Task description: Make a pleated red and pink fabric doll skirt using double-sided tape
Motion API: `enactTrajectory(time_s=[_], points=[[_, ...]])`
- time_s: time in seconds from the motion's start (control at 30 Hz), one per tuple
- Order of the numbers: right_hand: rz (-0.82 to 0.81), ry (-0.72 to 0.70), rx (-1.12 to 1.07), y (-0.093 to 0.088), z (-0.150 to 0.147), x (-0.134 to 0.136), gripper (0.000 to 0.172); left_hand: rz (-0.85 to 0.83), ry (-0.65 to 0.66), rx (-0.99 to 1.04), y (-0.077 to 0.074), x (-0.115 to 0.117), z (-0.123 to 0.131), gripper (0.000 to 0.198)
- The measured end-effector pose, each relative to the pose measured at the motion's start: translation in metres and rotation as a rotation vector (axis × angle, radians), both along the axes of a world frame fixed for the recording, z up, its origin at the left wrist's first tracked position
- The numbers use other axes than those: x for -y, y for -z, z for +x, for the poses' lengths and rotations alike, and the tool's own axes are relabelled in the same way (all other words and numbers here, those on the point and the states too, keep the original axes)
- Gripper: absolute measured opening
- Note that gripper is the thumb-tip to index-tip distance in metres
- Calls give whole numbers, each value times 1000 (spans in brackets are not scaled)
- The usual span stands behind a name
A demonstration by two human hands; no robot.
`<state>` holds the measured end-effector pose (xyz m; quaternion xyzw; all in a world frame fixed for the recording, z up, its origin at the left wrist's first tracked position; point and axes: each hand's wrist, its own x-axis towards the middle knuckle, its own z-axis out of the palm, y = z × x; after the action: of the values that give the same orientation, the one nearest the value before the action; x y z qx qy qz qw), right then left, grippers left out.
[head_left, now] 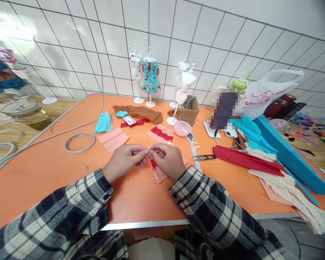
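Note:
My left hand (126,159) and my right hand (168,161) meet above the middle of the table, thumbs and forefingers pinched together. Between their fingertips is the gathered top edge of a pink crepe strip with a red band (159,174), whose lower part hangs beneath my right hand. Whether a needle or thread is in the pinch is too small to tell. Just beyond lies a similar pink piece with a red stripe (162,133). A folded pink sheet (113,139) rests past my left hand, beside a light blue piece (104,122).
Thread snips (205,157) and a pink bowl (182,128) lie to the right, near a long red fabric strip (246,160). A tape roll (79,143) is at left. Small dress forms (150,77) stand along the tiled wall. A cable (101,76) crosses the orange table (56,184).

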<state>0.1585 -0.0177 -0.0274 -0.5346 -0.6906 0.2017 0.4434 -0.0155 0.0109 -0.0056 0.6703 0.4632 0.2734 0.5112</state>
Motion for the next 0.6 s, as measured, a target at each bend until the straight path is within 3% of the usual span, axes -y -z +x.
enactTrajectory(time_s=[0.3,0.6], points=[[51,-24,130,0,0,2,11,-11,-39,-59,0,-1,-1,26],[28,-20,92,2,1,-1,10,-71,-58,-32,0,-1,2,31]])
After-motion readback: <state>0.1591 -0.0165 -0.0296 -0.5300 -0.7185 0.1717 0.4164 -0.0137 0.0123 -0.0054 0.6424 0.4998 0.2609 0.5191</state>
